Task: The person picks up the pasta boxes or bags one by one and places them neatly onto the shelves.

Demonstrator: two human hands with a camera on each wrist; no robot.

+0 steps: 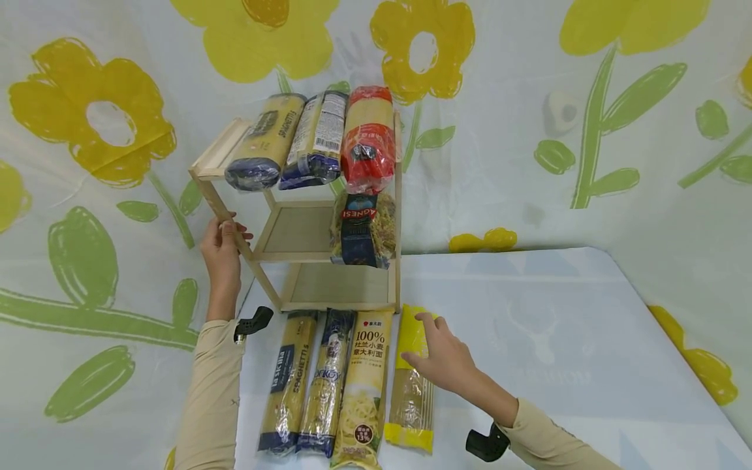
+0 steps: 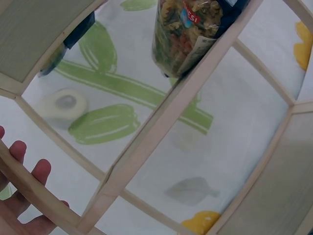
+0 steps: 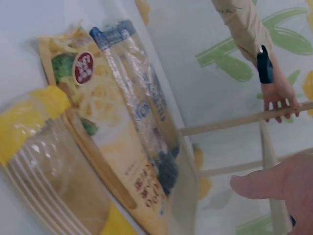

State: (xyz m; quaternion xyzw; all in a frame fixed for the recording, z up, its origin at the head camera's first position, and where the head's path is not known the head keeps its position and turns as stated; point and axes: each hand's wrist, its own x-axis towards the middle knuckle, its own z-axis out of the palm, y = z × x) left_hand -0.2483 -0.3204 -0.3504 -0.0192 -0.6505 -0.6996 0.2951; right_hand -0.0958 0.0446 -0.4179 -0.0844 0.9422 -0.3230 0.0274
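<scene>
On the left, my left hand [image 1: 222, 253] grips the front left post [image 1: 213, 199] of a three-tier wooden shelf. In the left wrist view, its fingers [image 2: 41, 171] show around the wood. My right hand [image 1: 444, 356] is over the yellow-ended clear noodle pack [image 1: 411, 398], fingers apart and holding nothing; whether it touches the pack cannot be told. Left of that pack lie a cream pasta pack [image 1: 361, 385], a blue-and-clear spaghetti pack [image 1: 323, 391] and another spaghetti pack [image 1: 289, 385], side by side before the shelf. In the right wrist view, the right thumb [image 3: 261, 183] points toward the packs.
On the top tier lie two blue-ended spaghetti packs [image 1: 267, 140] [image 1: 317, 138] and a red pasta pack [image 1: 369, 140]. A bag of pasta spirals [image 1: 384, 225] stands at the right of the middle tier. The white table [image 1: 529, 313] extends right; a flower-printed sheet [image 1: 487, 130] hangs behind.
</scene>
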